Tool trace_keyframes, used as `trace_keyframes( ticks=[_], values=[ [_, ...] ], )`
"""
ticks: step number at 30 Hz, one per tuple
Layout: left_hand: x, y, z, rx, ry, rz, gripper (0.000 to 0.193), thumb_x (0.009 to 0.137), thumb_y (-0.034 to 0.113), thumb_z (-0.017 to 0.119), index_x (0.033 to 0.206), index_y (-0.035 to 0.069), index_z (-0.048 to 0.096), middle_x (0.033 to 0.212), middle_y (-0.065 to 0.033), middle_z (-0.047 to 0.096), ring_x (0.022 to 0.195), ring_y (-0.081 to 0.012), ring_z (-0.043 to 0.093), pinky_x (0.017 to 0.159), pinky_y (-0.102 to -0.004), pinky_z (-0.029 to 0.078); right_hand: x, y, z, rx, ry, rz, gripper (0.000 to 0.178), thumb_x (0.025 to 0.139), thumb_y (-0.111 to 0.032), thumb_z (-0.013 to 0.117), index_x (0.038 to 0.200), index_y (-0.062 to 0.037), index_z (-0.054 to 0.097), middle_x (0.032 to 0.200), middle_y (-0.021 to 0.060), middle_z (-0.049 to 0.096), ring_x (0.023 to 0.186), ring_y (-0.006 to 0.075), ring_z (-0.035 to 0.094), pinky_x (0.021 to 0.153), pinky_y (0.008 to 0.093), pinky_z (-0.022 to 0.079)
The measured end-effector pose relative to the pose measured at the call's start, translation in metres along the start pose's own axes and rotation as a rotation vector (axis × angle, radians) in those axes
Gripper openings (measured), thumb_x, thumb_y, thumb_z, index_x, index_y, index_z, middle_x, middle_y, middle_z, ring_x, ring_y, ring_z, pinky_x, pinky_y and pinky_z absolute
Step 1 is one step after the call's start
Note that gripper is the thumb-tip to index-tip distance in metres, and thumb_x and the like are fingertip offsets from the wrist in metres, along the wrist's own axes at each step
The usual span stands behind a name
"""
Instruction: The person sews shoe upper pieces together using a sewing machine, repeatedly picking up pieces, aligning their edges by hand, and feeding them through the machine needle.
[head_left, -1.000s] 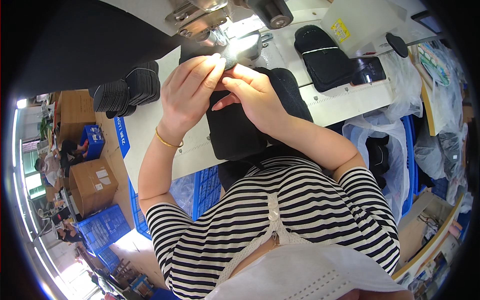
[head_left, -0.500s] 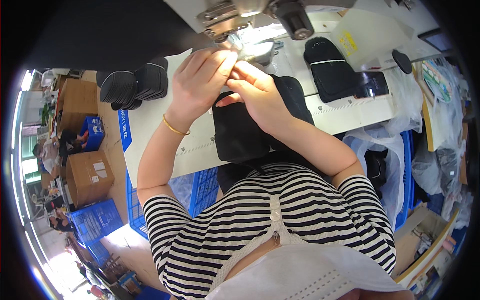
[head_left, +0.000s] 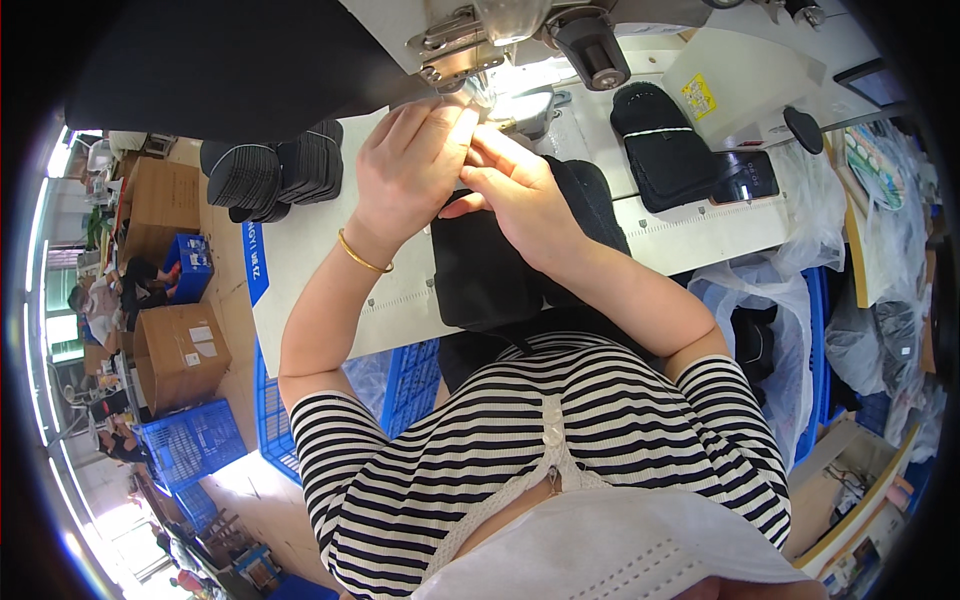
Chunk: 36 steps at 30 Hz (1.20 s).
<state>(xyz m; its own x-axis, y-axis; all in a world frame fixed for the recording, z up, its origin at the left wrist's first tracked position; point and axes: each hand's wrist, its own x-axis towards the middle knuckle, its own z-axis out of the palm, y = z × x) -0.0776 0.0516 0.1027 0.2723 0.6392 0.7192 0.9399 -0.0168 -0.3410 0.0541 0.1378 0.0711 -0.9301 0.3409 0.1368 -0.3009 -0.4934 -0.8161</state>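
Both hands meet just below the needle area of a sewing machine [head_left: 455, 50], in its bright lamp light. My left hand [head_left: 408, 172], with a gold bangle at the wrist, has its fingers bent and pinched together there. My right hand [head_left: 527, 205] has thumb and index finger brought together against the left fingertips. Whatever lies between the fingers is too small or hidden to make out. Below the hands, black fabric pieces [head_left: 485, 275] lie at the table's near edge, reaching over my lap. Another dark textured piece [head_left: 590, 200] lies beside my right wrist.
Stacks of black, rounded pieces [head_left: 243, 178] stand at the table's left. A banded black bundle [head_left: 660, 150] and a phone [head_left: 748, 178] lie to the right. Blue crates [head_left: 412, 385] and a plastic-lined basket [head_left: 790, 330] stand below the table edge. Cardboard boxes [head_left: 180, 350] stand on the floor at left.
The whole view has shifted slightly down and right. Both hands stay close together at the needle area, with only slight finger movement. The phone's screen now shows lit digits more clearly.
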Motion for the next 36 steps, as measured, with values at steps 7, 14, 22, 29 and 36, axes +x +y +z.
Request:
trace_keyframes(
  ticks=[7, 14, 22, 29, 36],
  values=[
    [0.009, 0.016, -0.007, 0.039, -0.045, -0.018, 0.037, 0.058, 0.015, 0.064, 0.091, -0.001, 0.067, 0.089, -0.0077, 0.062, 0.082, -0.0209, 0.061, 0.069, -0.032, 0.054, -0.006, 0.001, -0.005, -0.047, 0.004, 0.002, 0.046, 0.093, -0.001, 0.044, 0.139, -0.0003, 0.049, 0.122, 0.0073, 0.062, 0.103, 0.0119, 0.061, 0.079, 0.0287, 0.059],
    [0.011, 0.016, -0.006, 0.061, -0.056, -0.009, 0.039, 0.056, 0.017, 0.062, 0.09, -0.001, 0.067, 0.085, -0.0069, 0.058, 0.082, -0.0208, 0.059, 0.069, -0.0317, 0.052, -0.006, 0.001, -0.003, -0.023, 0.005, -0.023, 0.042, 0.095, -0.003, 0.043, 0.136, -0.0007, 0.052, 0.118, 0.0065, 0.063, 0.102, 0.0118, 0.061, 0.079, 0.0293, 0.059],
    [0.006, 0.015, -0.003, -0.075, -0.048, -0.133, 0.033, 0.066, 0.006, 0.065, 0.098, -0.001, 0.067, 0.09, -0.009, 0.061, 0.089, -0.0247, 0.061, 0.072, -0.0343, 0.052, -0.006, 0.0, -0.006, 0.032, 0.003, -0.005, 0.043, 0.1, -0.004, 0.049, 0.142, 0.0035, 0.046, 0.13, 0.0116, 0.06, 0.106, 0.0141, 0.064, 0.082, 0.0283, 0.059],
    [0.003, -0.001, -0.03, -0.283, -0.16, -0.28, 0.04, 0.068, -0.01, 0.062, 0.106, 0.001, 0.07, 0.094, -0.01, 0.062, 0.085, -0.0286, 0.061, 0.076, -0.0373, 0.053, -0.004, 0.001, -0.012, -0.089, -0.003, -0.005, 0.041, 0.101, -0.007, 0.051, 0.14, 0.0025, 0.049, 0.124, 0.0103, 0.063, 0.103, 0.0144, 0.064, 0.077, 0.0297, 0.06],
    [0.002, 0.009, -0.034, -0.335, -0.175, -0.171, 0.048, 0.061, -0.008, 0.063, 0.107, -0.001, 0.07, 0.105, -0.0099, 0.066, 0.087, -0.0275, 0.06, 0.075, -0.0356, 0.053, -0.005, 0.006, -0.012, -0.176, -0.038, 0.031, 0.027, 0.101, -0.01, 0.05, 0.124, 0.0008, 0.061, 0.108, 0.0056, 0.066, 0.094, 0.0099, 0.063, 0.075, 0.0293, 0.06]
  ],
)
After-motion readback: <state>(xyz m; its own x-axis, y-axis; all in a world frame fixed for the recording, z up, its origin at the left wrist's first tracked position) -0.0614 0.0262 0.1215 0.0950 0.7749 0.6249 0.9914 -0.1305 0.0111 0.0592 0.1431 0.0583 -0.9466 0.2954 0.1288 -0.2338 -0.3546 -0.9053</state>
